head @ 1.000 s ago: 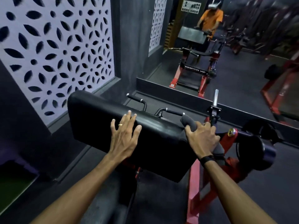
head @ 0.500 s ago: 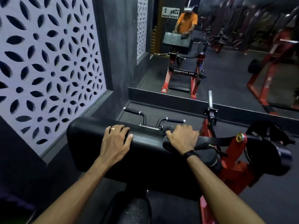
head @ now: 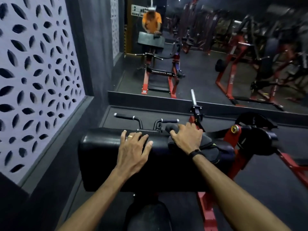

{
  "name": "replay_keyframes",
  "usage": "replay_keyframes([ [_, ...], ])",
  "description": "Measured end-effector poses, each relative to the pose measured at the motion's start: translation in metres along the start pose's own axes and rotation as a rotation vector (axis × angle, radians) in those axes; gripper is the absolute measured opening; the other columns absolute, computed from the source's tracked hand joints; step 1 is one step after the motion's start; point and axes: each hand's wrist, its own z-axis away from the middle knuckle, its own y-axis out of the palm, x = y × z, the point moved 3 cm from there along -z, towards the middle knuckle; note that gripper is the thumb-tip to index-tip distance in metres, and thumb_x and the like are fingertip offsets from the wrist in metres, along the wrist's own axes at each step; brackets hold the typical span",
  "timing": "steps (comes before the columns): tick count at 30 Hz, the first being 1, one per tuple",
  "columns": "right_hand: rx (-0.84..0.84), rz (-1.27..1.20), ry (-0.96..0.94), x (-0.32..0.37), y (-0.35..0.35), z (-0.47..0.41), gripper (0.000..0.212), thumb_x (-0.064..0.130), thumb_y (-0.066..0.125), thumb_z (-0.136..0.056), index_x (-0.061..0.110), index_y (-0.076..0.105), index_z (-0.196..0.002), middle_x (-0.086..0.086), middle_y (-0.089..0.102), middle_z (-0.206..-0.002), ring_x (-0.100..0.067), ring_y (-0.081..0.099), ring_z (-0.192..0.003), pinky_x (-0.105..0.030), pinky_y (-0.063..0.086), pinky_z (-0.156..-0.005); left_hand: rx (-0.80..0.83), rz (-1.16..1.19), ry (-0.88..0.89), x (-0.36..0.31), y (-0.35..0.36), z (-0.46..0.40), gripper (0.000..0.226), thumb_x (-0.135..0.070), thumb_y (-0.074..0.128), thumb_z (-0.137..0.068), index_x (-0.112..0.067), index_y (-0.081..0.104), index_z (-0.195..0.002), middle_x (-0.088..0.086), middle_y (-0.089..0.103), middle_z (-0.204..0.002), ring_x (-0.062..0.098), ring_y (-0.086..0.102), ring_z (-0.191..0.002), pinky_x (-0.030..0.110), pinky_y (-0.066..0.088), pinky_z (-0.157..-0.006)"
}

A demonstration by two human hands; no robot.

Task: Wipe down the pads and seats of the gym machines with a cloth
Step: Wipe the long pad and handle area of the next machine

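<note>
Mid-wipe on the wide black vinyl machine pad (head: 103, 157): left hand (head: 133, 150) flat, fingers spread, bracing its top; right hand (head: 188, 139) pressing the dark grey cloth (head: 208, 147) at its right end; next probably sweep leftward.

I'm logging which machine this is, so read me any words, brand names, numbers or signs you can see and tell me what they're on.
"RN FITNESS", seemingly; mirrored and blurred, so uncertain: white lettering on the black crossbar of the machine reflected in the mirror.
Wall chart in the reflection: print too small and blurred to read.
Black pad, dark cloth and red frame: no readable text.
</note>
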Motion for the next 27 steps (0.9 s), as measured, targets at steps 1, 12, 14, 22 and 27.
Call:
replay_keyframes([
  [1, -0.010, 0.005, 0.019, 0.004, -0.002, 0.004, 0.048, 0.056, 0.044, -0.091, 0.024, 0.069, -0.118, -0.007, 0.061, -0.122, -0.028, 0.050, -0.119, -0.045, 0.038, -0.094, 0.019, 0.004, 0.013, 0.001, -0.002, 0.000, 0.058, -0.051, 0.030, -0.100, -0.017, 0.070, -0.123, 0.003, 0.068, -0.120, 0.021, 0.060, -0.115, 0.048, 0.018, -0.118],
  [12, -0.218, -0.028, 0.084, 0.027, 0.001, 0.036, 0.062, 0.062, 0.028, -0.078, 0.026, 0.072, -0.102, -0.004, 0.062, -0.103, -0.029, 0.053, -0.101, -0.046, 0.039, -0.083, 0.204, -0.193, 0.144, 0.001, -0.010, -0.001, 0.060, -0.051, 0.038, -0.094, -0.015, 0.059, -0.137, 0.010, 0.063, -0.125, 0.028, 0.058, -0.118, 0.053, 0.025, -0.119],
  [14, -0.218, -0.032, 0.092, 0.025, 0.002, 0.035, 0.060, 0.062, 0.029, -0.078, 0.026, 0.072, -0.102, -0.003, 0.061, -0.101, -0.028, 0.053, -0.100, -0.045, 0.040, -0.083, 0.210, -0.201, 0.123, -0.002, -0.009, 0.000, 0.058, -0.049, 0.043, -0.094, -0.015, 0.056, -0.138, 0.009, 0.061, -0.127, 0.029, 0.055, -0.120, 0.052, 0.027, -0.117],
  [22, -0.264, -0.037, 0.095, 0.023, 0.007, 0.033, 0.058, 0.061, 0.032, -0.078, 0.026, 0.072, -0.100, -0.003, 0.061, -0.099, -0.027, 0.053, -0.098, -0.045, 0.038, -0.082, 0.224, -0.244, 0.129, -0.006, -0.011, -0.009, 0.053, -0.050, 0.050, -0.092, -0.017, 0.059, -0.132, 0.007, 0.063, -0.120, 0.027, 0.056, -0.115, 0.042, 0.042, -0.098],
  [27, -0.259, -0.008, 0.088, 0.022, 0.009, 0.032, 0.046, 0.060, 0.044, -0.081, 0.026, 0.071, -0.094, -0.003, 0.060, -0.097, -0.026, 0.053, -0.097, -0.044, 0.038, -0.081, 0.290, -0.288, 0.091, -0.011, -0.019, -0.022, 0.048, -0.055, 0.054, -0.090, -0.022, 0.062, -0.125, 0.004, 0.061, -0.122, 0.023, 0.053, -0.120, 0.037, 0.041, -0.095],
])
